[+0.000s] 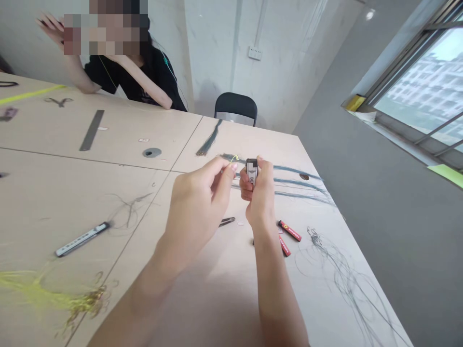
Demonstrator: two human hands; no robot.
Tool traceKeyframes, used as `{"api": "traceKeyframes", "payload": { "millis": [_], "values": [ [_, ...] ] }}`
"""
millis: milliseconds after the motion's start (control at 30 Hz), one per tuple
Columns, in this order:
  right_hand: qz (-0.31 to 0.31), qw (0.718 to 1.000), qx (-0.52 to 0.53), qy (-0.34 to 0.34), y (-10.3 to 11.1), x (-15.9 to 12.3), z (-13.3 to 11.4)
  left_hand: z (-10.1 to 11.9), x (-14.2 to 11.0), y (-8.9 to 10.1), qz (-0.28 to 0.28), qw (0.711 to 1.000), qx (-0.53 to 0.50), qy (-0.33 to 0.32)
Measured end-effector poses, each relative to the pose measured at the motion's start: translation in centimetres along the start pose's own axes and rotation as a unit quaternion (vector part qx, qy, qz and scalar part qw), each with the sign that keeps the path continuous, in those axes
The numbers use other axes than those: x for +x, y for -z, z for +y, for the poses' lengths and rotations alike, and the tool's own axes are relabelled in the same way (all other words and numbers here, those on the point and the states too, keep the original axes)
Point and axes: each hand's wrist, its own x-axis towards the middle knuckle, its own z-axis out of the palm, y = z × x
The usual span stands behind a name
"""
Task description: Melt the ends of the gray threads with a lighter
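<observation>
Between the thumb and forefinger of my left hand (202, 197) is pinched a thin yellow line (236, 158), its small knotted or looped end sticking up past the fingertips. My right hand (262, 193) is wrapped round a lighter (251, 172) with a white label and black top, held upright just right of the yellow end; the two do not touch. No flame shows. Behind both hands, several dark blue-green thread bundles (296, 182) stretch across the table. Below my hands lie dark tweezers or snips (227, 221), partly covered, and two red lighters (290, 231).
Yellow lines with hooks (85, 301) lie at the front left, near a white-and-black cutter (82, 239). Grey tangled lines (347, 274) spread at the right edge. A ruler (92, 130), scissors (58, 102) and another thread bundle (210, 140) lie farther back. A person (144, 82) sits across the table.
</observation>
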Motion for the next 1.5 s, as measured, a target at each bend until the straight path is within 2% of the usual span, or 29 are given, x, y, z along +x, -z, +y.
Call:
{"api": "traceKeyframes", "payload": {
  "millis": [300,800,967,1500],
  "values": [
    [0.031,0.999,0.026,-0.001,-0.6,-0.5,0.1,0.1,0.0,-0.1,-0.01,1.0,-0.007,-0.002],
    [0.031,0.999,0.005,-0.009,-0.9,-1.1,-0.4,0.1,-0.1,-0.1,-0.016,1.0,0.002,-0.005],
    [0.048,0.999,0.01,-0.009,-1.0,-1.3,-0.5,0.1,0.1,-0.1,-0.019,1.0,0.007,-0.008],
    [0.015,1.0,-0.008,0.022,-0.9,-1.5,-0.1,0.2,0.1,-0.2,-0.02,1.0,0.006,0.012]
  ]
}}
